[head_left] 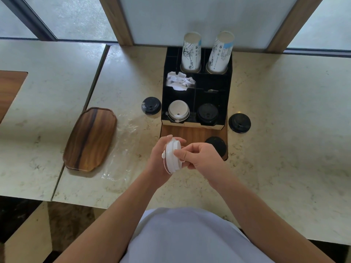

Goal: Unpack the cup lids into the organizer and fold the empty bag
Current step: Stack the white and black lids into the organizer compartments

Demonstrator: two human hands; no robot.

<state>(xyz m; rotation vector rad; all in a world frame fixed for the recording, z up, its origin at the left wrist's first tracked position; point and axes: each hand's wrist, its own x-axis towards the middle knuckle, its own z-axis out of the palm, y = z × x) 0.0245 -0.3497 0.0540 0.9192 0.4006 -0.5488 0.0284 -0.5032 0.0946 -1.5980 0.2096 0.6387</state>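
My left hand (158,158) grips a small stack of white cup lids (172,156) on edge, in front of the black organizer (224,95). My right hand (201,158) pinches the stack's right side with thumb and fingers. In the organizer's front left slot sits a pile of white lids (178,113); the front right slot holds black lids (207,113). Loose black lids lie on the counter left of the organizer (151,105), right of it (239,123), and on the wooden base (217,145) behind my right hand. The clear plastic bag (121,154) lies flat on the counter to my left.
A wooden tray (90,139) rests left of the bag. Two tall stacks of paper cups (191,52) (220,53) stand in the organizer's back slots, with crumpled white packets (179,81) in a middle slot. A window frame and glass run behind the marble counter (284,120).
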